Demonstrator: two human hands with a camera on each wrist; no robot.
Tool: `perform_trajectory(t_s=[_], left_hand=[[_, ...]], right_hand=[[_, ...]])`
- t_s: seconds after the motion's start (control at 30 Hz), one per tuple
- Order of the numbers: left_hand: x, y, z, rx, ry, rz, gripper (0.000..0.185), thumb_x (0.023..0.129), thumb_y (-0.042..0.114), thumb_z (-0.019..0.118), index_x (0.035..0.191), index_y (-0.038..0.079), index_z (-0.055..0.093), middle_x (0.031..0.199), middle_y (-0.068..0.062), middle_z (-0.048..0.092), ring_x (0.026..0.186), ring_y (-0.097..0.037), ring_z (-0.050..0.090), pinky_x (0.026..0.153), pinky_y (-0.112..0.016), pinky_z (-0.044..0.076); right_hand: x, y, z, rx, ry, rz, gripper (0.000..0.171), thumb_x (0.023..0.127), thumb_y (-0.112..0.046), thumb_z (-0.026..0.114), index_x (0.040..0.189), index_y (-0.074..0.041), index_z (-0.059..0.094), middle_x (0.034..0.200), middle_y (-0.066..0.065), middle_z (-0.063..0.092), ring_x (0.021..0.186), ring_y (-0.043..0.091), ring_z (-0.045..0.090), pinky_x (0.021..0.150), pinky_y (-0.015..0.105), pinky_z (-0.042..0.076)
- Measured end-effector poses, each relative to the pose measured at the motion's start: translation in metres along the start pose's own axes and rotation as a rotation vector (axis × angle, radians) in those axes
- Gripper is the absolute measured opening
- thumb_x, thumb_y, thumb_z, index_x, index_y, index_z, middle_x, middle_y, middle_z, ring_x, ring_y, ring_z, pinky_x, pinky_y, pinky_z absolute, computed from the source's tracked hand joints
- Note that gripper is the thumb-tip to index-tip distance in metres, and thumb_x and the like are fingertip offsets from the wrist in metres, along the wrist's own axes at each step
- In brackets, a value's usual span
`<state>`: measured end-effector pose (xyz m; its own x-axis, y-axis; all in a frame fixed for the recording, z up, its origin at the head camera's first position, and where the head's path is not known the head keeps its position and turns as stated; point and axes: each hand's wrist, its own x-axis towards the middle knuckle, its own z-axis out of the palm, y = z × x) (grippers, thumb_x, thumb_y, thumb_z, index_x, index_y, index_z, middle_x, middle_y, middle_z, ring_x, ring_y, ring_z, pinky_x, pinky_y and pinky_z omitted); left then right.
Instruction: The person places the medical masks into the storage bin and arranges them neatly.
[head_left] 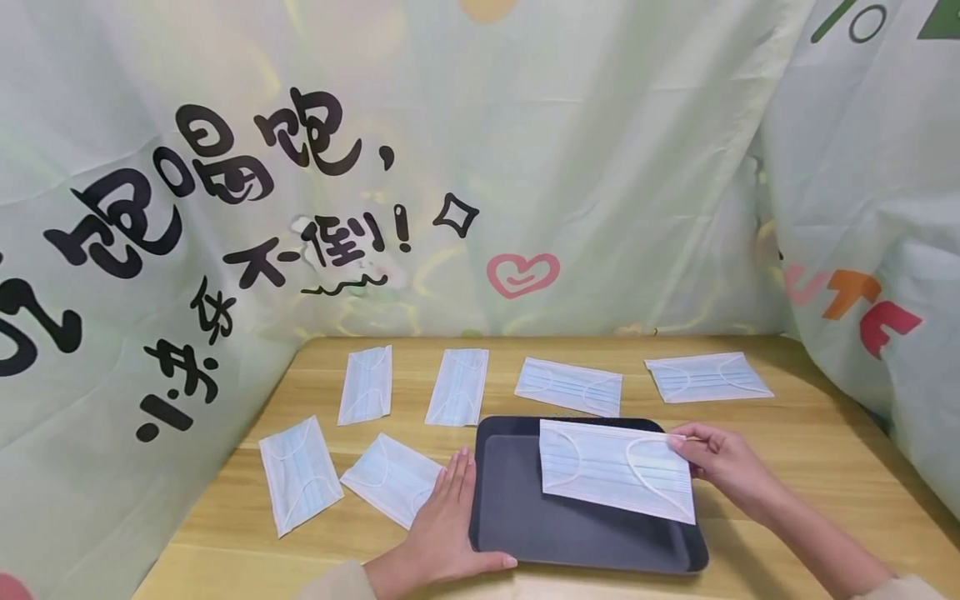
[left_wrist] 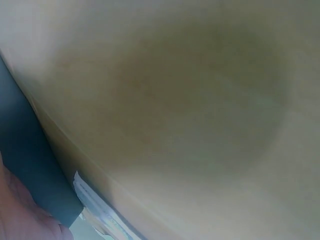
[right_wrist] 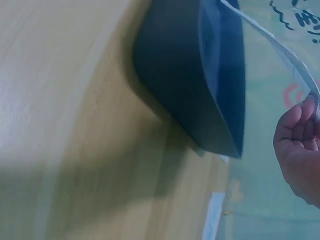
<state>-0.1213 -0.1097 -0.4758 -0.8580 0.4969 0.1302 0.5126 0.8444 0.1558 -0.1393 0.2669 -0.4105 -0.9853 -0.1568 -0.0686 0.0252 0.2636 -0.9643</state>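
A dark grey tray (head_left: 525, 525) lies on the wooden table near the front edge. My left hand (head_left: 446, 517) rests flat against the tray's left rim, fingers straight. My right hand (head_left: 712, 458) pinches the right edge of a pale blue face mask (head_left: 615, 467) and holds it over the tray. In the right wrist view the tray (right_wrist: 195, 85) shows side-on, with the mask's edge (right_wrist: 280, 55) rising to my fingers (right_wrist: 300, 145). The left wrist view is blurred, with the tray edge (left_wrist: 30, 165) at lower left.
Several more masks lie on the table: two at the left (head_left: 300, 483) (head_left: 392, 479), two upright behind them (head_left: 366, 385) (head_left: 457, 387), and two at the back right (head_left: 568, 387) (head_left: 707, 377). Printed cloth (head_left: 375, 167) hangs behind and on both sides.
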Motion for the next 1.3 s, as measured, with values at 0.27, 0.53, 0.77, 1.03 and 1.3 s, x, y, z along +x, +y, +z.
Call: perform_trajectory(t_s=[0.27, 0.53, 0.77, 1.03, 1.3], left_hand=[[0.000, 0.000, -0.001, -0.024, -0.027, -0.021, 0.126, 0.065, 0.088, 0.041, 0.145, -0.006, 0.015, 0.153, -0.023, 0.013, 0.142, -0.034, 0.015, 0.113, -0.043, 0.026], [0.000, 0.000, 0.000, -0.028, -0.031, -0.019, 0.127, 0.065, 0.088, 0.042, 0.145, -0.006, 0.015, 0.153, -0.023, 0.013, 0.142, -0.034, 0.015, 0.113, -0.043, 0.026], [0.001, 0.000, 0.001, -0.019, -0.026, -0.012, 0.126, 0.065, 0.088, 0.041, 0.145, -0.007, 0.017, 0.153, -0.024, 0.014, 0.142, -0.035, 0.016, 0.113, -0.043, 0.025], [0.002, 0.001, -0.001, -0.024, -0.029, -0.011, 0.126, 0.066, 0.088, 0.041, 0.145, -0.007, 0.017, 0.153, -0.024, 0.014, 0.142, -0.035, 0.017, 0.113, -0.043, 0.026], [0.001, 0.002, -0.002, -0.033, -0.035, -0.020, 0.126, 0.065, 0.087, 0.043, 0.144, -0.007, 0.018, 0.153, -0.024, 0.015, 0.142, -0.035, 0.016, 0.113, -0.043, 0.026]], right_hand=[[0.012, 0.003, 0.023, -0.079, -0.053, 0.000, 0.023, 0.094, -0.011, 0.052, 0.100, 0.011, 0.055, 0.070, -0.013, 0.060, 0.062, 0.002, 0.054, 0.057, 0.023, 0.048], [0.020, 0.004, 0.033, -0.286, -0.004, -0.071, 0.016, 0.089, -0.009, 0.060, 0.090, 0.007, 0.058, 0.058, -0.004, 0.050, 0.053, 0.005, 0.047, 0.050, 0.023, 0.045], [0.027, 0.007, 0.039, -0.401, -0.012, -0.158, 0.009, 0.085, -0.007, 0.064, 0.085, 0.002, 0.060, 0.057, -0.001, 0.047, 0.051, 0.004, 0.044, 0.047, 0.021, 0.042], [0.032, 0.015, 0.049, -0.624, 0.062, -0.276, 0.011, 0.080, -0.003, 0.068, 0.075, -0.007, 0.058, 0.060, -0.004, 0.042, 0.056, 0.005, 0.037, 0.048, 0.020, 0.031], [0.037, 0.012, 0.057, -0.807, 0.037, -0.246, 0.014, 0.076, 0.008, 0.067, 0.074, -0.004, 0.060, 0.065, 0.000, 0.055, 0.060, 0.011, 0.043, 0.052, 0.022, 0.039]])
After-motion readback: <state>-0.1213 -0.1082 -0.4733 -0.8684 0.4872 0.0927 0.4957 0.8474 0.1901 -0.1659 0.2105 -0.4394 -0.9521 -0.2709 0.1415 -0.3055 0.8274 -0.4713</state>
